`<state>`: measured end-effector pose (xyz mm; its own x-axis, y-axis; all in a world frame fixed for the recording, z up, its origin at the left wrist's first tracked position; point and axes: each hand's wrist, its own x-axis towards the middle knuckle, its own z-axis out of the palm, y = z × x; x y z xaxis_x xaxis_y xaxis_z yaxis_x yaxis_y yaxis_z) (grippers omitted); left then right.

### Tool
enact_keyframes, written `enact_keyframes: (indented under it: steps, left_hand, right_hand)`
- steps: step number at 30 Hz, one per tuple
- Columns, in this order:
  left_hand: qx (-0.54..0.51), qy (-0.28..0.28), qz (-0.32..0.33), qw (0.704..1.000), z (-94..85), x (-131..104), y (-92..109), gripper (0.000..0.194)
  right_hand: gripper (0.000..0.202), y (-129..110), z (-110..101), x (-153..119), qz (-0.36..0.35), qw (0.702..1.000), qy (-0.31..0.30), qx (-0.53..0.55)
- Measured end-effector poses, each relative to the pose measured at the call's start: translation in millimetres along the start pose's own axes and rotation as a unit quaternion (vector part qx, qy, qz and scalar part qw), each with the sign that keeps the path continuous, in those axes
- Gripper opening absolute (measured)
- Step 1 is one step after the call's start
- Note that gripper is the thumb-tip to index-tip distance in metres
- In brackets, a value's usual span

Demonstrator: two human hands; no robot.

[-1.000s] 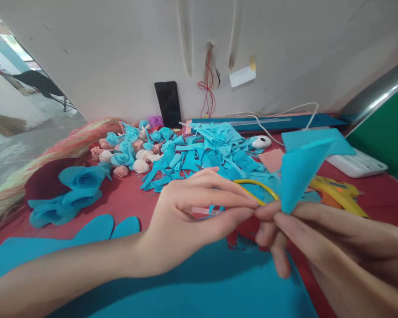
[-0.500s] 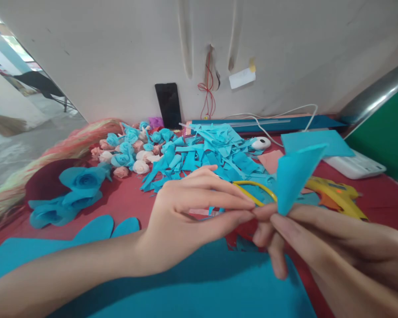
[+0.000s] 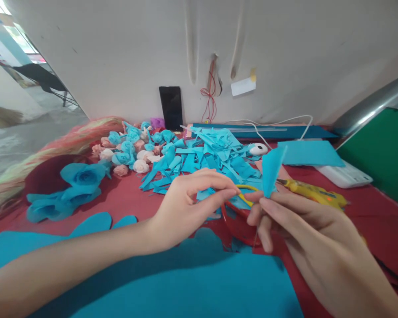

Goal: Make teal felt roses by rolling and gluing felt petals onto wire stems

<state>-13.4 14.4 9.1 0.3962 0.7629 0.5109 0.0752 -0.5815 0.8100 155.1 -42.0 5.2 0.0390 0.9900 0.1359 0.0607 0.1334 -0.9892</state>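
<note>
My right hand pinches the narrow lower end of a folded blue paper cone, which stands upright with its wide end up. A thin dark stem shows below these fingers. To its left, my left hand has thumb and fingertips pressed together; whatever lies between them, if anything, is too small to make out. The two hands are a little apart. Beneath them lie red and yellow looped handles, partly covered by the fingers. A large blue paper sheet spreads below both hands.
Blue paper scraps are heaped behind my hands. Small paper roses and larger blue flowers lie left. A yellow glue gun rests at right, near a white power bank. A phone leans on the wall.
Both hands have drawn slightly apart and the right hand has moved left with the blue paper cone. The cone has turned more upright. The view has shifted a little.
</note>
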Motion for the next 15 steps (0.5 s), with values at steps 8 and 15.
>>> enact_keyframes:
  steps: [8,15]
  left_hand:
    - [-0.033,-0.022,-0.111,0.993,-2.4,0,3,0.019]
    - [-0.109,-0.028,-0.154,0.982,-1.3,1,5,0.016]
  right_hand:
    - [0.025,-6,-1,11,-0.013,1.0,0.017,0.0]
    - [0.02,-7,-3,12,-0.011,0.999,0.031,0.011]
